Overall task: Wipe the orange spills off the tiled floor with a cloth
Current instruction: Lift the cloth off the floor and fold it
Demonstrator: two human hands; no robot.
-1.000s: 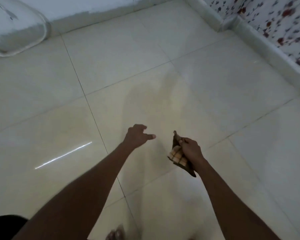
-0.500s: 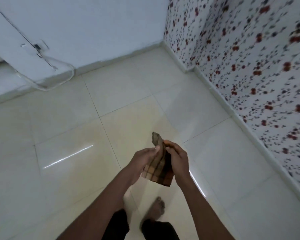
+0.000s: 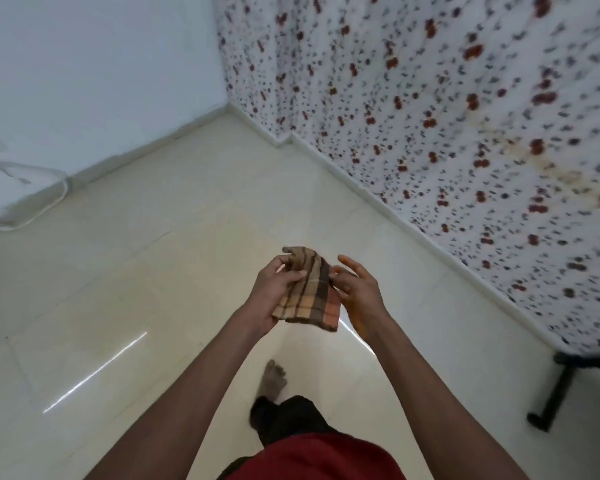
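A brown and orange checked cloth [image 3: 310, 292] hangs in the air in front of me, well above the pale tiled floor [image 3: 174, 258]. My left hand [image 3: 274, 292] grips its left side with thumb and fingers. My right hand [image 3: 355, 289] touches the cloth's right edge with its fingers spread apart, palm facing the cloth. No orange spill shows on the floor tiles in view.
A wall covered in white paper with red flowers [image 3: 447, 116] runs along the right. A plain white wall [image 3: 101, 64] closes the back, with a white cable [image 3: 49, 199] at its foot. A black stand leg [image 3: 551, 400] sits low right. My bare foot [image 3: 273, 377] is below the hands.
I have stood up from near the floor and the view lifted. The cloth went from my right hand alone into both hands, and my right fingers have now spread off it.
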